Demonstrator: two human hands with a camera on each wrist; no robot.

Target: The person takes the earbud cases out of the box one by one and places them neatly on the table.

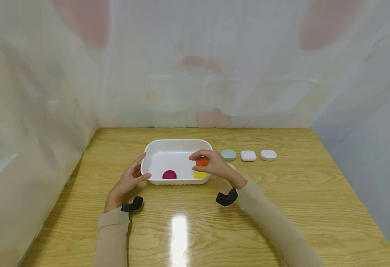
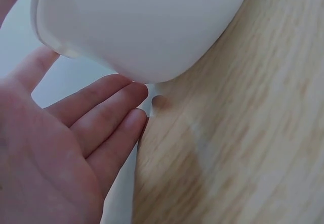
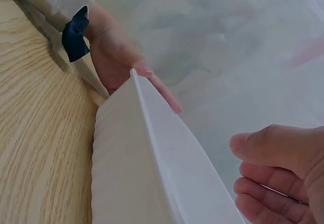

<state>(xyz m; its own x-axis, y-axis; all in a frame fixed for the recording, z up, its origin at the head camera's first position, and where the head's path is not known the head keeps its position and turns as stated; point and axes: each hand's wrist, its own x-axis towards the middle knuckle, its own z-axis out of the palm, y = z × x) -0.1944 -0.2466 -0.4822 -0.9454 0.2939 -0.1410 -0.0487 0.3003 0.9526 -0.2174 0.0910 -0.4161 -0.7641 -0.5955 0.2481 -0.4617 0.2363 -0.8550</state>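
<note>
While the right hand [image 1: 214, 164] parts empty fingers, the left hand [image 1: 125, 182] grips the light-looking, stiff tray [image 1: 185, 181] aptly, by the rim facing the table's [image 1: 163, 207] left edge.

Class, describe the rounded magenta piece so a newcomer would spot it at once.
On the wood-grain table stands a white, round-cornered rectangular tub. Inside, by its near wall, sits the rounded magenta piece. Its deep pinkish-red sets it apart from the partly hidden yellow piece and orange piece to its right.

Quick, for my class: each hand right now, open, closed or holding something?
Left hand: holding the white tray at its left end.
Right hand: open over the tray's right end, holding nothing.
</note>
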